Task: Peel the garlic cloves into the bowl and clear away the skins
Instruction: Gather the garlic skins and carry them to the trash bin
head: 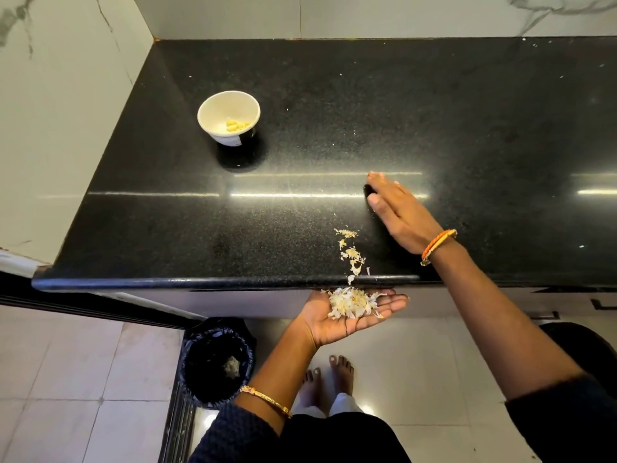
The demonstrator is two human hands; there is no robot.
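Pale, papery garlic skins (350, 251) are lying in a thin trail on the glossy black stone counter (334, 111), reaching its front edge. More are piling in the left hand (347, 312), cupped open just below that edge. The right hand (400, 208) is resting flat beside the trail, holding nothing. A hasty sweep is likely to scatter flakes past the palm to the floor. The peeled cloves are sitting in the small white bowl (213, 108), well apart.

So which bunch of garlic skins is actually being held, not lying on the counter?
The pile of skins in the cupped left hand, just below the counter edge. The trail of skins lies loose on the black top beside the flat right hand.
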